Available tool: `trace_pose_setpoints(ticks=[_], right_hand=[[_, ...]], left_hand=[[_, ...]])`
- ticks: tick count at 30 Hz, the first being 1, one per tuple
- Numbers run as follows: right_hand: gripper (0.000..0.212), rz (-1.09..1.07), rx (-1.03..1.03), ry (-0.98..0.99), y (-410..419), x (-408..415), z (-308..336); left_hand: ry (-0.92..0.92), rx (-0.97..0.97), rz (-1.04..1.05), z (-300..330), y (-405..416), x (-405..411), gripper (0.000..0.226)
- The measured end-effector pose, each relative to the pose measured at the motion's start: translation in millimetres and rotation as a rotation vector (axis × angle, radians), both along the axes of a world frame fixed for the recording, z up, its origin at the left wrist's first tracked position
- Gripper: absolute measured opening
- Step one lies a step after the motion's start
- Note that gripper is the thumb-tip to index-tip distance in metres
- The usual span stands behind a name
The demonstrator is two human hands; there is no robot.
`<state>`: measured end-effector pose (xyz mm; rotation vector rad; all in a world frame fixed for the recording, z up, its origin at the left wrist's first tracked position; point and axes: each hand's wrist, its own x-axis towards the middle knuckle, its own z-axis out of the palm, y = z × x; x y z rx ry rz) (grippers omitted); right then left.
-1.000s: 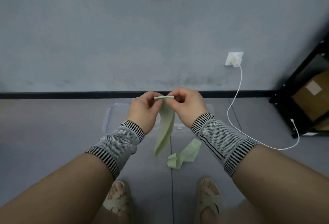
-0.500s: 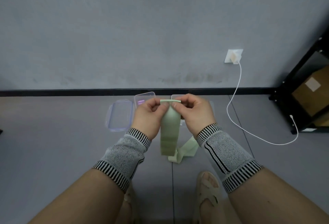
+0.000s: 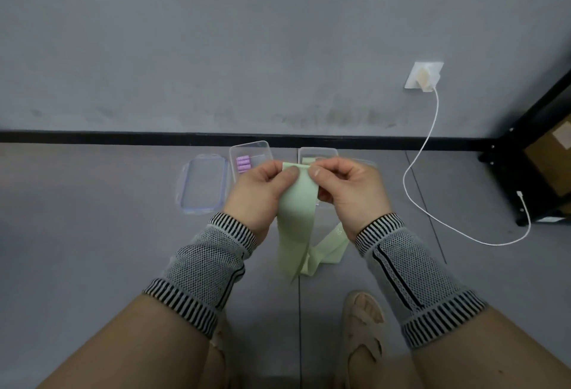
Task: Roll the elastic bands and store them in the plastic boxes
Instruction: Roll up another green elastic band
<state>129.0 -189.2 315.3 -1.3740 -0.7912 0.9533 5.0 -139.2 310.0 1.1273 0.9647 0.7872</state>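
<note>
Since a second ago, green elastic band (image 3: 297, 203) turned flat-on to camera. Left hand (image 3: 258, 194) and right hand (image 3: 349, 191) both pinch its top edge to start the roll, tail hanging to floor, above open plastic boxes (image 3: 251, 153).

No text could be read anywhere. A faint printed mark showed on the green elastic band (image 3: 335, 235) where it lay on the floor, just below the right hand (image 3: 349, 191) (too small and blurred to make out). The cardboard box (image 3: 553, 153) carried a blank pale label.
</note>
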Motion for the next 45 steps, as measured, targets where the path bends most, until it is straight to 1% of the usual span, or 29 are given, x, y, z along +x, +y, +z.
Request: trace_pose_setpoints(ticks=[2, 6, 10, 14, 17, 19, 21, 22, 28, 32, 36, 39, 42, 45], right_hand=[[0.024, 0.004, 0.005, -0.013, 3, 2, -1], [0.017, 0.044, 0.025, -0.104, 6, 4, -2], [0.02, 0.026, 0.029, -0.169, 7, 7, -5], [0.02, 0.032, 0.029, -0.155, 7, 6, -6], [0.011, 0.047, 0.034, -0.126, 7, 3, -5], [0.017, 0.052, 0.036, -0.161, 6, 3, -4], [0.026, 0.057, 0.035, -0.193, 6, 4, -4], [0.028, 0.06, 0.034, -0.203, 5, 4, -4], [0.024, 0.089, 0.017, -0.25, 5, 3, -2], [0.028, 0.127, 0.003, -0.228, 5, 2, 0], [0.029, 0.158, 0.031, -0.254, 3, 2, 2], [0.031, 0.163, 0.058, -0.338, 2, 2, 1], [0.034, 0.14, 0.103, -0.487, 2, 2, 0], [0.029, 0.121, 0.137, -0.633, 3, 0, -1]], left_hand=[[0.004, -0.006, 0.006, -2, 3, 1, 0.02], [-0.001, -0.004, 0.013, 0, 6, 3, 0.012], [0.016, -0.009, -0.005, -1, 5, 3, 0.013], [0.017, -0.021, -0.014, -1, 5, 2, 0.014], [0.021, -0.019, -0.028, 0, 5, 1, 0.013], [0.028, -0.019, -0.042, 0, 4, 1, 0.008], [0.042, -0.022, -0.048, 1, 3, 1, 0.011], [0.046, -0.025, -0.051, 2, 2, 1, 0.012], [0.064, -0.079, -0.07, 5, 3, -1, 0.015], [0.077, -0.105, -0.08, 6, 5, -4, 0.015], [0.084, -0.128, -0.078, 7, 6, -5, 0.015], [0.077, -0.167, -0.092, 10, 6, -6, 0.016], [0.05, -0.213, -0.085, 11, 6, -7, 0.011], [0.037, -0.254, -0.049, 12, 6, -7, 0.014]])
